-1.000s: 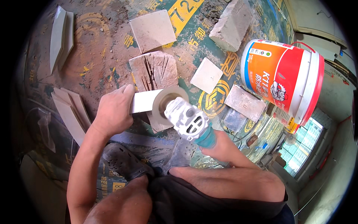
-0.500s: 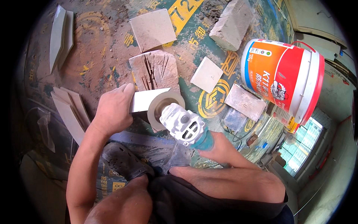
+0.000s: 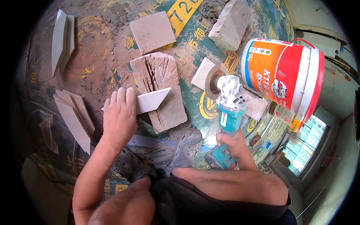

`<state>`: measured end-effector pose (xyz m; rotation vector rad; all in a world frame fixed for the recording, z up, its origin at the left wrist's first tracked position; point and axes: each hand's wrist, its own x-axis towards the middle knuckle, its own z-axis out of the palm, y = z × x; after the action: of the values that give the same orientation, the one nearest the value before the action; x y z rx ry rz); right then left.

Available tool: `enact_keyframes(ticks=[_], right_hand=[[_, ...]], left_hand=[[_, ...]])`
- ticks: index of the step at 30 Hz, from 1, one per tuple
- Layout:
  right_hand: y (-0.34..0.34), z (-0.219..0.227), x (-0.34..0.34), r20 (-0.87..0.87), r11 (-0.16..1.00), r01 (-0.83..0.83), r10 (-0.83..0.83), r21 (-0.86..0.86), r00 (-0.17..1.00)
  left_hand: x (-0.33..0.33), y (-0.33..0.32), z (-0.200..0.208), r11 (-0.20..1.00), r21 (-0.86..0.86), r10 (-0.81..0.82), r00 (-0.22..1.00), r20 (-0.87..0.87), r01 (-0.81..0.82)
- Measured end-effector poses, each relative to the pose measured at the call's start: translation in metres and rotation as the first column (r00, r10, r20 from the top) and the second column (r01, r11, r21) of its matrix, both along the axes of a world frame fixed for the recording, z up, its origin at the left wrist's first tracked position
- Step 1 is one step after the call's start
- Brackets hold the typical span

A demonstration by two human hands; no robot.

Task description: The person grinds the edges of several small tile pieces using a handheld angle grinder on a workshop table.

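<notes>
Grinder [image 3: 229, 119] swung off the tile strip [image 3: 153, 101], so grinding looks paused; right hand [image 3: 233, 143] grips the tool, left hand [image 3: 120, 116] holds the strip.

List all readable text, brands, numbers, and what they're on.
Wording withheld; locations only:
Orange-red bucket: large white characters; fine print too small to read.
White label on teal grinder: dark lettering.
Green floor sheet: yellow characters.
Yellow band on it: dark digits.
Yellow-white container: print too small.
</notes>
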<state>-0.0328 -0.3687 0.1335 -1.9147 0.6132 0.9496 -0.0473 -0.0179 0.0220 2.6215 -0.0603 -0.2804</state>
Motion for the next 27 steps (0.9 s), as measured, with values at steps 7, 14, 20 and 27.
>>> enact_keyframes(ticks=[7, 14, 20, 27], right_hand=[[0.005, 0.004, -0.016, -0.052, 1.0, -0.009, 0.009, 0.0, 0.999], [0.008, 0.003, -0.026, -0.095, 0.997, -0.076, 0.075, -0.011, 0.993], [0.009, 0.007, -0.029, -0.063, 0.998, -0.058, 0.056, -0.024, 0.996], [0.007, 0.007, -0.03, -0.072, 0.999, -0.042, 0.041, -0.01, 0.997]], left_hand=[[-0.01, 0.005, 0.01, 0.994, -0.112, -0.011, 0.999, -0.037, 0.007], [-0.008, 0.015, 0.024, 0.961, -0.266, 0.02, 0.976, -0.216, -0.078], [-0.007, 0.037, 0.02, 0.761, -0.562, 0.007, 0.871, -0.491, -0.323], [-0.021, 0.036, 0.021, 0.021, -0.589, -0.259, 0.565, -0.783, -0.808]])
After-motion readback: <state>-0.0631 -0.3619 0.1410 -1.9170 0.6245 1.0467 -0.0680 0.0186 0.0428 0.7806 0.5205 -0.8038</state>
